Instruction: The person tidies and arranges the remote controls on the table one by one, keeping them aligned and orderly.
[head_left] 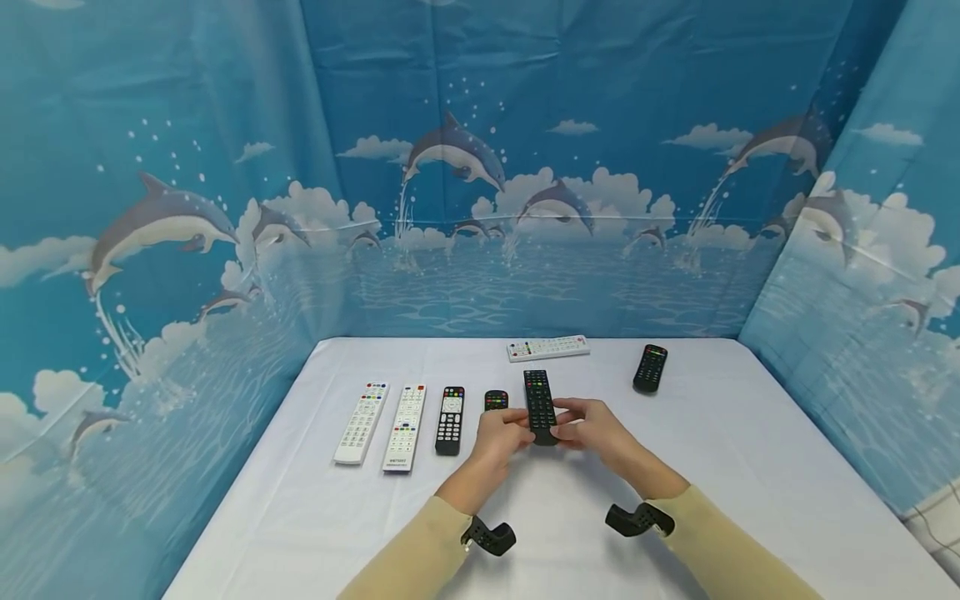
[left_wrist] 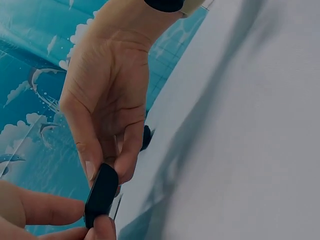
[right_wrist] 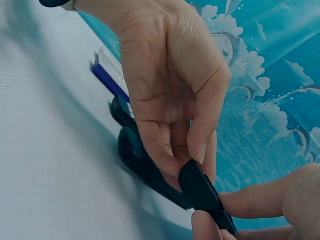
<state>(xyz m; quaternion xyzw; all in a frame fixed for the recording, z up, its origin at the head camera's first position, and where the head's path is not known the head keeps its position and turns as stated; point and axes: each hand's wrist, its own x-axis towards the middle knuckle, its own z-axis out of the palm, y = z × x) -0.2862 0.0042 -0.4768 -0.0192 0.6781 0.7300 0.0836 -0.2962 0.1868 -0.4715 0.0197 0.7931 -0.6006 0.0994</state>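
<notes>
A long black remote (head_left: 539, 402) lies lengthwise at the middle of the white table (head_left: 750, 467). Both hands hold its near end. My left hand (head_left: 517, 429) pinches it from the left and my right hand (head_left: 570, 425) from the right. In the left wrist view, thumb and fingers of the left hand (left_wrist: 107, 172) pinch the remote's black end (left_wrist: 101, 194), with the right hand's fingers (left_wrist: 35, 210) beside it. In the right wrist view the right hand (right_wrist: 187, 160) grips the same end (right_wrist: 200, 192), and the left hand's fingers (right_wrist: 280, 200) meet it from the other side.
A row lies to the left: two white remotes (head_left: 362, 422) (head_left: 406, 427), a black remote (head_left: 450, 420) and a short black one (head_left: 496, 400). A white remote (head_left: 547, 347) and a black one (head_left: 650, 367) lie farther back. Dolphin backdrop (head_left: 465, 208) walls three sides.
</notes>
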